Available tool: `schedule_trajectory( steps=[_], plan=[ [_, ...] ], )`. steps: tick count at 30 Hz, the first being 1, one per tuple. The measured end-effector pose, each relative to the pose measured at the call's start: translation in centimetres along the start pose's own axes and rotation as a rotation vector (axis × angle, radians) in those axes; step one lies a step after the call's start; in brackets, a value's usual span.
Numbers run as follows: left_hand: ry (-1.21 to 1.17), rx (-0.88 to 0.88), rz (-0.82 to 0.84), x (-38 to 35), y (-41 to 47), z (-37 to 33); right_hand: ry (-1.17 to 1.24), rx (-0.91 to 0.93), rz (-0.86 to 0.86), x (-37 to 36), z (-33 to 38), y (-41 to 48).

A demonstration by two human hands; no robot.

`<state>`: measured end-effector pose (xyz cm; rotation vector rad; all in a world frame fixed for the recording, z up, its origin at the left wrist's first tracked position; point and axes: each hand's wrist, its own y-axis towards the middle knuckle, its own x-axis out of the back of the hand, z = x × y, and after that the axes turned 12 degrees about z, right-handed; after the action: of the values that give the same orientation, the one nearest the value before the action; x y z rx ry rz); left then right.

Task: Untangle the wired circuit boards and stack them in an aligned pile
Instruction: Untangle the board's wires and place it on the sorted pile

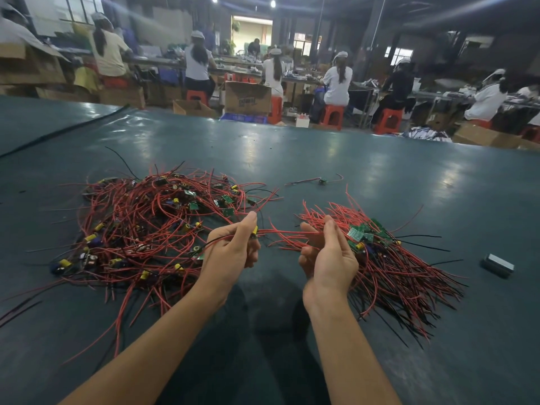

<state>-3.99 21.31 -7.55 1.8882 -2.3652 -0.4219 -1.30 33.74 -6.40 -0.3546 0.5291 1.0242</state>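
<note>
A big tangled heap of small green circuit boards with red and black wires [152,223] lies on the dark green table at the left. At the right sits the sorted pile [380,252], boards together and wires fanned toward me. My left hand [233,249] pinches a board with a yellow capacitor [254,231] just right of the heap. Its red wires run across to my right hand [327,258], whose fingers curl around wires at the sorted pile's left edge.
One stray wired board [322,180] lies farther back on the table [292,147]. A small grey block [498,265] rests at the right. Beyond the table's far edge, several people sit on red stools at benches among cardboard boxes.
</note>
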Motion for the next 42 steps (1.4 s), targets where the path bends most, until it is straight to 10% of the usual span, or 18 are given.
schedule_trajectory(
  steps=[10,25,42],
  plan=[
    [0.051,-0.107,0.067,-0.4,0.0,0.3,-0.237,-0.179,0.300,-2.5,-2.3,-2.9],
    [0.008,-0.032,0.026,-0.3,-0.1,-0.5,-0.072,-0.147,-0.058,0.0,0.3,0.8],
    [-0.343,0.175,0.028,0.0,-0.2,-1.5,0.050,-0.074,0.006,0.7,1.1,0.7]
  ],
)
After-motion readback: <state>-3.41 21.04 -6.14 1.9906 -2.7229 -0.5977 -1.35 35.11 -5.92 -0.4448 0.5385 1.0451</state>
